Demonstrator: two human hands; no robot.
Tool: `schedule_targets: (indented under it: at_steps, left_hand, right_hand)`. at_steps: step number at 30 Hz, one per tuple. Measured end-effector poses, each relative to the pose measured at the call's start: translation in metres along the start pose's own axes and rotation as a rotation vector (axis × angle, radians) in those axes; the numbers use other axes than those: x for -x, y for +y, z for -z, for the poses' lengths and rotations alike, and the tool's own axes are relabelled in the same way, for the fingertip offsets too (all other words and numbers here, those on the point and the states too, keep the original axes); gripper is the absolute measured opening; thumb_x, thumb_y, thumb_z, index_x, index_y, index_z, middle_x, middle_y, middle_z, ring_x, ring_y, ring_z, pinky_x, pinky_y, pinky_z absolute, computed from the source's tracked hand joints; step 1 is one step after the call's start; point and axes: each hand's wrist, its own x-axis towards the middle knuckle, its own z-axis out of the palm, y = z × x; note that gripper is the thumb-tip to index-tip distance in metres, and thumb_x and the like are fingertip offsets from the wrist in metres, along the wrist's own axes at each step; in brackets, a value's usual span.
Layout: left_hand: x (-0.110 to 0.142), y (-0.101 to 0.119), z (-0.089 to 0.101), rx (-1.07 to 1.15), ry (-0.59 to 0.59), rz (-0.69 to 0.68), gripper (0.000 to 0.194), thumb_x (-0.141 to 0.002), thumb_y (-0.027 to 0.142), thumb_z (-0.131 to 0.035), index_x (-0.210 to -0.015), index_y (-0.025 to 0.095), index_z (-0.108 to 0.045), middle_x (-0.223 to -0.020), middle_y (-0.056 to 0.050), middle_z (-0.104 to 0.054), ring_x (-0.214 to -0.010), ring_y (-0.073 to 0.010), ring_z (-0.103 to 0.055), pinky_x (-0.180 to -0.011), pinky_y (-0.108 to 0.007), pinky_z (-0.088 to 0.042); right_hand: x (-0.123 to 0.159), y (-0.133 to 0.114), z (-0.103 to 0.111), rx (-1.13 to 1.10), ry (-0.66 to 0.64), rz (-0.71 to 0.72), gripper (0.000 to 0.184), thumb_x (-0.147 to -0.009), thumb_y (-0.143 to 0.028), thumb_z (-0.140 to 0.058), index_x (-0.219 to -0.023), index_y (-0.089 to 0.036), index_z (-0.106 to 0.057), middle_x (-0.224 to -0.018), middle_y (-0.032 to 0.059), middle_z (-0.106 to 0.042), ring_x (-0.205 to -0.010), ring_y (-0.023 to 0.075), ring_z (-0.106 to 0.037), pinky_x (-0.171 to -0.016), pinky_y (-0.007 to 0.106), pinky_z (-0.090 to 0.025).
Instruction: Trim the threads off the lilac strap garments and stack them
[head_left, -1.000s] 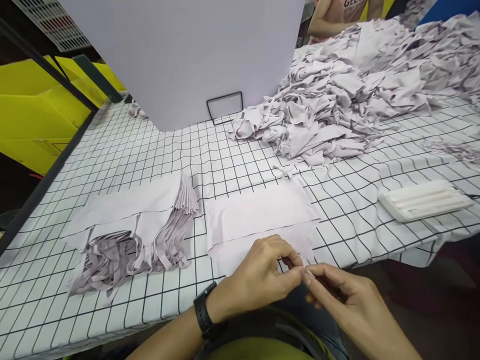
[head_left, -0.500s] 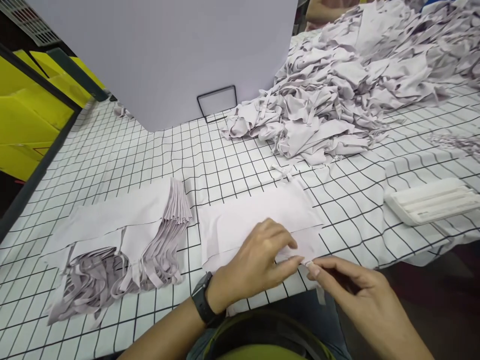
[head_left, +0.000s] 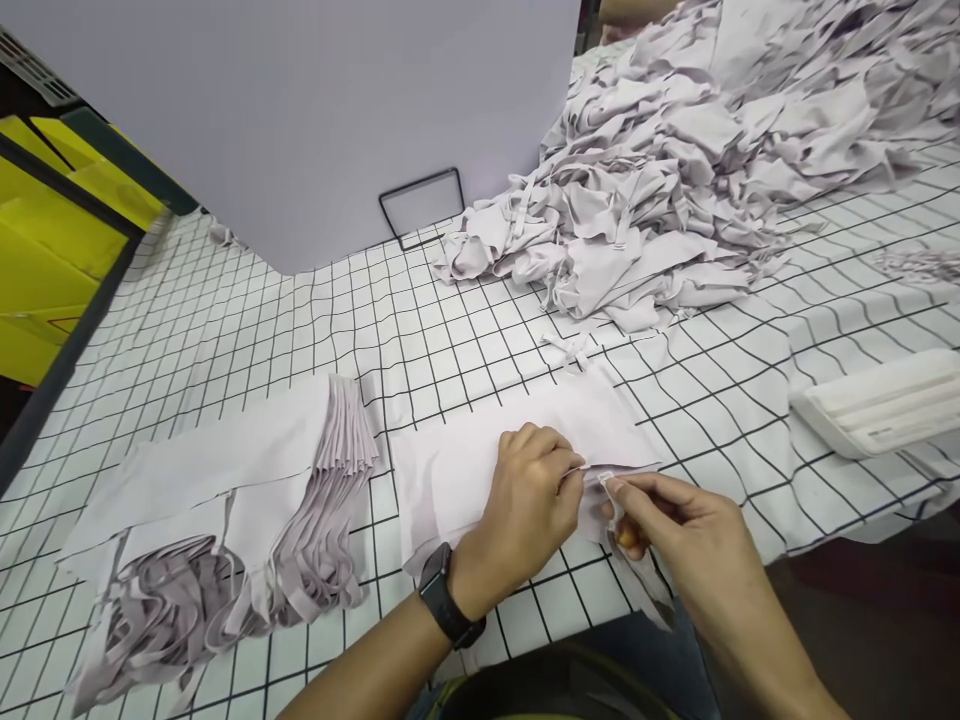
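A pale lilac fabric piece [head_left: 457, 455] lies flat on the table in front of me. My left hand [head_left: 534, 490], with a black watch at the wrist, rests on it, fingers curled and pinching the cloth near its lower right edge. My right hand [head_left: 667, 515] grips a narrow strip of the same fabric [head_left: 641, 575] between thumb and fingers; the strip hangs over the table's front edge. To the left sits a neat stack of fabric pieces [head_left: 217, 450] with their straps bunched at the front.
A large heap of loose lilac fabric pieces [head_left: 675, 190] covers the back right. A white plastic tray [head_left: 885, 400] lies at the right. Behind stands a big pale panel [head_left: 315, 120] beside a black wire frame [head_left: 421, 208]. Yellow bins [head_left: 52, 240] are at far left.
My left hand has closed on the cloth and shifted slightly up. My right hand has moved up a little, drawing the strip apart from the fabric edge. The view has shifted slightly.
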Motion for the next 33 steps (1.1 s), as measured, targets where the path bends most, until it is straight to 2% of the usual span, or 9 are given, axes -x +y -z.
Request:
schedule_targets:
  at_steps: [6, 13, 17, 21, 27, 33]
  left_hand:
    - [0.001, 0.003, -0.005, -0.069, 0.068, -0.114, 0.016, -0.093, 0.010, -0.059, -0.082, 0.017, -0.068, -0.083, -0.003, -0.068, -0.083, -0.0185, -0.058, -0.078, -0.038, -0.042]
    - [0.002, 0.001, -0.011, -0.186, 0.146, -0.243, 0.020, -0.095, 0.009, -0.056, -0.078, 0.015, -0.065, -0.077, -0.002, -0.063, -0.079, -0.0174, -0.053, -0.075, -0.038, -0.037]
    - [0.002, 0.002, -0.012, -0.212, 0.163, -0.246, 0.022, -0.095, 0.008, -0.054, -0.076, 0.014, -0.063, -0.076, -0.002, -0.062, -0.079, -0.0173, -0.052, -0.076, -0.038, -0.037]
    - [0.003, 0.003, -0.012, -0.228, 0.169, -0.241, 0.023, -0.096, 0.009, -0.054, -0.075, 0.014, -0.062, -0.076, -0.002, -0.062, -0.079, -0.0173, -0.052, -0.077, -0.037, -0.037]
    - [0.004, 0.003, -0.013, -0.239, 0.184, -0.244, 0.022, -0.096, 0.009, -0.054, -0.075, 0.015, -0.060, -0.076, -0.002, -0.061, -0.079, -0.0172, -0.052, -0.078, -0.037, -0.037]
    - [0.005, 0.002, -0.014, -0.295, 0.150, -0.261, 0.023, -0.094, 0.008, -0.054, -0.072, 0.016, -0.057, -0.075, -0.002, -0.058, -0.080, -0.0178, -0.048, -0.077, -0.037, -0.036]
  right_hand:
    - [-0.006, -0.003, -0.008, -0.081, 0.024, -0.022, 0.030, -0.080, -0.041, -0.076, -0.062, -0.018, -0.070, -0.047, -0.0012, -0.051, -0.041, 0.0104, -0.045, -0.039, 0.022, -0.041]
    - [-0.010, -0.003, -0.007, -0.170, 0.037, -0.105, 0.028, -0.076, -0.038, -0.080, -0.062, -0.017, -0.070, -0.058, 0.0015, -0.060, -0.045, 0.0078, -0.043, -0.039, 0.018, -0.035]
    - [-0.013, -0.004, -0.007, -0.224, 0.005, -0.139, 0.029, -0.070, -0.038, -0.084, -0.058, -0.016, -0.069, -0.055, 0.0004, -0.057, -0.044, 0.0071, -0.042, -0.038, 0.018, -0.033]
    - [-0.014, -0.005, -0.009, -0.252, 0.025, -0.167, 0.025, -0.068, -0.036, -0.085, -0.059, -0.016, -0.071, -0.056, 0.0000, -0.057, -0.044, 0.0060, -0.041, -0.038, 0.017, -0.032]
    - [-0.014, -0.004, -0.010, -0.245, 0.044, -0.144, 0.022, -0.068, -0.034, -0.083, -0.062, -0.016, -0.073, -0.058, 0.0001, -0.058, -0.045, 0.0061, -0.041, -0.038, 0.017, -0.031]
    - [-0.013, -0.004, -0.011, -0.179, 0.013, -0.139, 0.030, -0.070, -0.038, -0.082, -0.056, -0.016, -0.066, -0.055, -0.0001, -0.054, -0.045, 0.0064, -0.039, -0.040, 0.018, -0.030]
